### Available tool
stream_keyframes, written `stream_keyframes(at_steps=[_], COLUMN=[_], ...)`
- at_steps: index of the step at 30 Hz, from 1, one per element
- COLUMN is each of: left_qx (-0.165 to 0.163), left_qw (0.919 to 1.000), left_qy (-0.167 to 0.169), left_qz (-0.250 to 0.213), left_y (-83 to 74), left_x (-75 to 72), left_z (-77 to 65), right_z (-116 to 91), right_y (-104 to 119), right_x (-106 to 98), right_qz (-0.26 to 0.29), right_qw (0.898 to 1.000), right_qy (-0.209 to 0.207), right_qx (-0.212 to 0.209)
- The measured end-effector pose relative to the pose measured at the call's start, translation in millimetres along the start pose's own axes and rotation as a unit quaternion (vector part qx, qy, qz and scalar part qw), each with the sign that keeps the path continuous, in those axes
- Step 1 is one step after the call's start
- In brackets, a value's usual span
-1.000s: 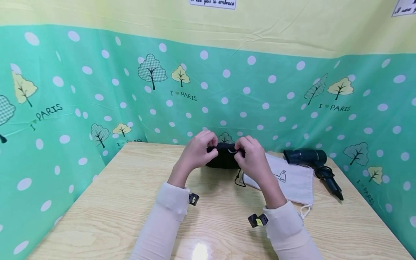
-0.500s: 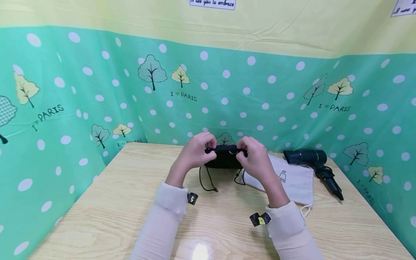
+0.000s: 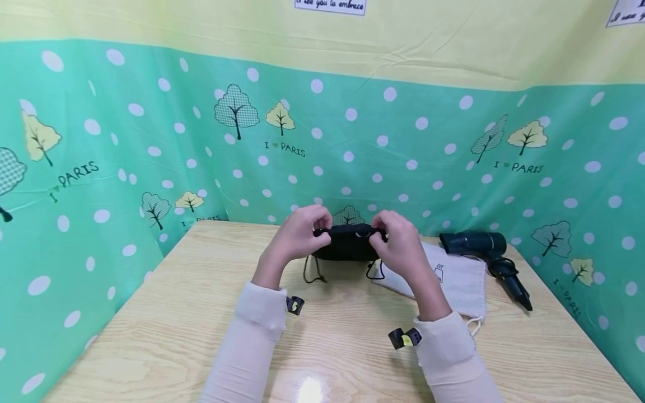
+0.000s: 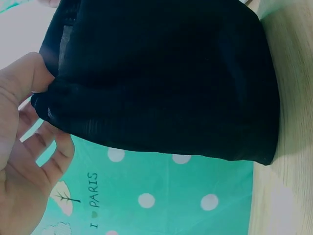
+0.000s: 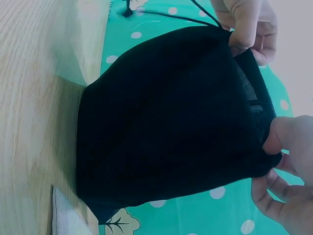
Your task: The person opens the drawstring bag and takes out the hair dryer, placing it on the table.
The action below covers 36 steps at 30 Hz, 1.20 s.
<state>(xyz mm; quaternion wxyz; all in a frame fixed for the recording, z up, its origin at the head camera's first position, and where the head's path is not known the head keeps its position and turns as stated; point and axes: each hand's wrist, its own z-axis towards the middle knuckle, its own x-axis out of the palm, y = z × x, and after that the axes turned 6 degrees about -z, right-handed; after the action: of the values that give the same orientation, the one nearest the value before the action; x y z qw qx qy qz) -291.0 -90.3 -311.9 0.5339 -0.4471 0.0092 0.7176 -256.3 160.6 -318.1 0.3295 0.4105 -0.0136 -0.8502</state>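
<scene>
Between the two hands a black drawstring bag (image 3: 344,246) stands upright on the table, its mouth at the top. My left hand (image 3: 299,235) pinches the left corner of the rim between thumb and fingers. The right corner is pinched the same way by my right hand (image 3: 400,243). In the right wrist view the mouth of the bag (image 5: 176,122) is parted a little and shows a greyish inside; what lies within cannot be made out. Black cords (image 3: 313,274) hang from both sides. The left wrist view shows the bag's broad dark side (image 4: 171,83) reaching down to the wood.
Right of the bag a white drawstring pouch (image 3: 461,285) with a printed hair dryer lies flat. A dark hair dryer (image 3: 473,243) with its cord wound round the handle lies partly over it. A green patterned curtain (image 3: 347,151) closes off the back of the wooden table (image 3: 201,313).
Both hands have drawn apart slightly, stretching the bag's rim wider. The left cord has come into view and swung leftward. The pouch and hair dryer have stayed put.
</scene>
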Motion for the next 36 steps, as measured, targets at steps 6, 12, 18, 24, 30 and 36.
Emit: stream_keyframes(at_steps=[6, 12, 18, 24, 30, 36], left_qx=[0.000, -0.003, -0.019, -0.024, -0.025, -0.015], left_qw=[1.0000, 1.0000, 0.9991, 0.9970, 0.9985, 0.9996], left_qy=[0.003, -0.002, -0.007, -0.007, 0.004, 0.023], left_qz=[-0.005, 0.007, 0.037, 0.073, 0.049, 0.000], left_y=[-1.2, -1.5, -1.5, -2.1, 0.2, 4.7], left_x=[-1.2, -2.7, -3.4, -1.0, -2.7, -9.4], left_z=[0.1, 0.3, -0.4, 0.0, 0.6, -1.4], right_z=[-0.1, -0.2, -0.1, 0.7, 1.5, 1.3], right_y=[1.4, -0.1, -1.4, -2.0, -3.9, -7.5], right_x=[-0.1, -2.7, -5.8, -6.0, -10.3, -16.0], right_qz=[-0.011, -0.005, 0.009, 0.003, 0.004, 0.015], right_qw=[1.000, 1.000, 1.000, 1.000, 0.998, 0.994], right_qy=[0.013, 0.021, 0.019, 0.021, 0.057, 0.113], right_qx=[0.012, 0.019, 0.009, 0.008, 0.015, -0.004])
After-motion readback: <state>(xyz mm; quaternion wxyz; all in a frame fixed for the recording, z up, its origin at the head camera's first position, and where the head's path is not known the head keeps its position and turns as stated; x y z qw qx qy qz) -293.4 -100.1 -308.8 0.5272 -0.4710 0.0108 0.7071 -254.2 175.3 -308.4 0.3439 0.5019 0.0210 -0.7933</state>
